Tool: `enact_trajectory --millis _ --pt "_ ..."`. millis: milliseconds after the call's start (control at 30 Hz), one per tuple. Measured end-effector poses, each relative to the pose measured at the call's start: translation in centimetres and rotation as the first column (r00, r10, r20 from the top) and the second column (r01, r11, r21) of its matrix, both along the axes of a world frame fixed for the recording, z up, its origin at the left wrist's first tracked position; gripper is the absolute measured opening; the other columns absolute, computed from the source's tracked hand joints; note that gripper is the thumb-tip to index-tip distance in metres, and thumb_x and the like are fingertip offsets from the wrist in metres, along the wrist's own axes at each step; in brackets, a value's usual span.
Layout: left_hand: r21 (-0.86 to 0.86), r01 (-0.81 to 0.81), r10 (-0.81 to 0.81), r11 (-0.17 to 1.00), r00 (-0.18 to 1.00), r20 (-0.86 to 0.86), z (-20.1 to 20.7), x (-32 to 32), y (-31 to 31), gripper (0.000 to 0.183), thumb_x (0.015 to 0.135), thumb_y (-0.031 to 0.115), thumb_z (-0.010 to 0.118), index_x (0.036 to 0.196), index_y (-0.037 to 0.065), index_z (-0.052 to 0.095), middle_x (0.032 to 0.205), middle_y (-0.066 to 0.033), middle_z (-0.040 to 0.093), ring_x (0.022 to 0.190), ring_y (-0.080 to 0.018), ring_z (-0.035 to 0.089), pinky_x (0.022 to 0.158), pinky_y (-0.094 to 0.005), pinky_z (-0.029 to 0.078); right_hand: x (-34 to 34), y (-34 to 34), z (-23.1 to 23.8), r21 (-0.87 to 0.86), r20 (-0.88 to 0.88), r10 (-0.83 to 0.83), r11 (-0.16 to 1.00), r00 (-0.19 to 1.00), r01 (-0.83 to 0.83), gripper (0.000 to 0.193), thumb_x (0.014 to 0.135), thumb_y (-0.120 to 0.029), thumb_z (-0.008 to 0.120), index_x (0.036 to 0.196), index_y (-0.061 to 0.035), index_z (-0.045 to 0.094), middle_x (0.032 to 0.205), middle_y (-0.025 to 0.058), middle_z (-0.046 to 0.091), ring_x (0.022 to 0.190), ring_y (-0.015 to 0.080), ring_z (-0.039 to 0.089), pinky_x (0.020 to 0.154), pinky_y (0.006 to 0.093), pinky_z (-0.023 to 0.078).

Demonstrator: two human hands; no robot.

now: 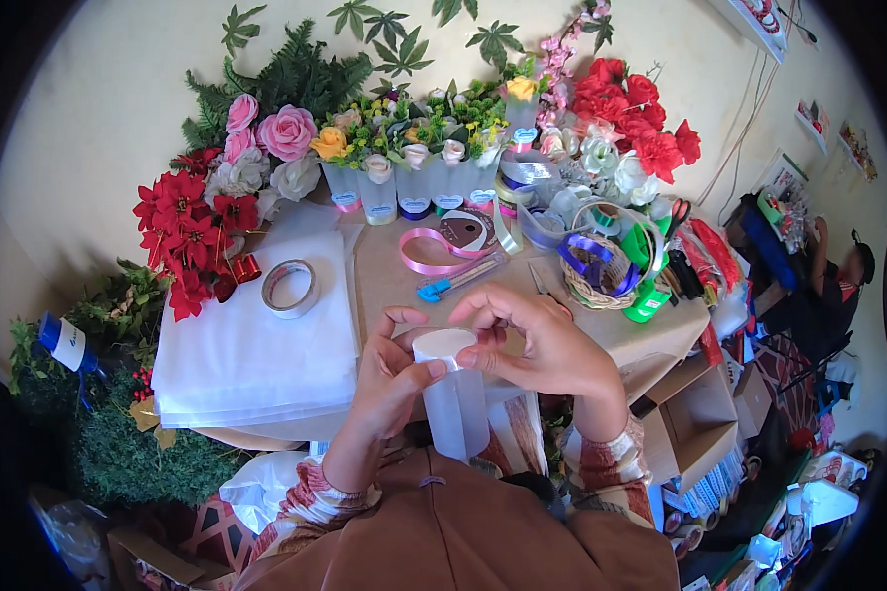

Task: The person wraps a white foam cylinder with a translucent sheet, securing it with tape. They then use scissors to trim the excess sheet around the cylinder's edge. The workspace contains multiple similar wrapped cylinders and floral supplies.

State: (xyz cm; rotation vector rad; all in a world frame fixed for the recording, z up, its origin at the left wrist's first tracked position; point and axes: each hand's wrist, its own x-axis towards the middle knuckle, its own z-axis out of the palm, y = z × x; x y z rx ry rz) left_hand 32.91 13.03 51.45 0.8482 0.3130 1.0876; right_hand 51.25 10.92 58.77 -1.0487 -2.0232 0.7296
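Note:
Between my hands is a translucent white cylinder (455, 419) with a pale round end facing up, held over the table's near edge. My left hand (392, 366) wraps its left side, thumb near the rim. My right hand (537, 340) pinches at the rim's right side with thumb and fingers; a small whitish piece seems to lie under the fingertips, too small to make out. Just beyond my hands lie a blue cutter knife (453, 281) and a loop of pink ribbon (426, 258). A roll of clear tape (289, 288) rests on white sheets (237, 364) to the left.
Small flower arrangements in frosted cups (414, 187) line the back. Red poinsettias (195, 231) stand at left, red flowers (631, 108) at back right. A wicker basket (601, 281) holds ribbon and a green tape dispenser. An open cardboard box (695, 419) sits below right; another person (838, 286) sits far right.

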Motion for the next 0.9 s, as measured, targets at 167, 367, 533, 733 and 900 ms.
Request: enact_trajectory --millis 167,367,533,733,900 --pt "0.108 0.173 -0.150 0.979 0.970 -0.191 -0.1 -1.0 1.1 0.057 0.070 -0.002 0.065 0.123 0.001 0.043 0.106 -0.0108 0.058 0.099 -0.0182 0.056 0.088 -0.0312 0.045 0.3 0.4 0.4 -0.044 0.036 0.047 0.998 0.998 -0.046 0.031 0.076 -0.009 0.071 0.103 -0.0059 0.056 0.073 0.0002 0.058 0.070 0.0075 0.056 0.064 0.0237 0.043" --pt "0.013 -0.074 0.074 0.997 0.996 -0.040 -0.2 -1.3 0.9 0.052 0.073 0.000 0.058 0.123 -0.001 0.045 0.108 -0.0086 0.056 0.100 -0.0163 0.055 0.090 -0.0292 0.042 2.0 0.3 -1.3 0.037 -0.320 -0.192 0.976 0.928 0.214 0.022 0.085 -0.014 0.063 0.103 -0.0039 0.055 0.086 0.0012 0.057 0.079 0.0083 0.052 0.071 0.0233 0.042" --pt "0.069 -0.160 0.162 0.985 0.987 -0.018 0.0 -1.9 0.9 0.054 0.073 -0.002 0.054 0.125 0.000 0.043 0.113 -0.0101 0.053 0.096 -0.0172 0.056 0.080 -0.0303 0.045 3.2 -0.8 -2.9 -0.088 -0.614 -0.275 0.955 0.740 0.282 0.032 0.088 -0.024 0.061 0.107 -0.0024 0.050 0.093 0.0008 0.052 0.087 0.0089 0.048 0.081 0.0234 0.038" --pt "0.120 -0.171 0.181 0.978 0.980 -0.080 0.3 -1.8 0.3 0.057 0.073 -0.005 0.053 0.128 0.001 0.041 0.116 -0.0129 0.052 0.097 -0.0212 0.057 0.079 -0.0325 0.048 2.3 -1.6 -3.6 0.082 -0.401 -0.221 0.958 0.889 0.275 0.036 0.072 -0.018 0.076 0.098 -0.0064 0.054 0.089 0.0004 0.051 0.085 0.0109 0.045 0.071 0.0244 0.036" --pt "0.138 -0.145 0.158 0.980 0.984 -0.088 0.1 -1.9 0.3 0.057 0.073 -0.005 0.056 0.127 0.001 0.041 0.117 -0.0140 0.051 0.101 -0.0230 0.057 0.083 -0.0339 0.050 1.3 -1.4 -3.9 0.096 -0.400 -0.330 0.913 0.855 0.397 0.021 0.071 -0.011 0.075 0.079 -0.0060 0.056 0.084 0.0016 0.053 0.075 0.0122 0.045 0.065 0.0256 0.036"
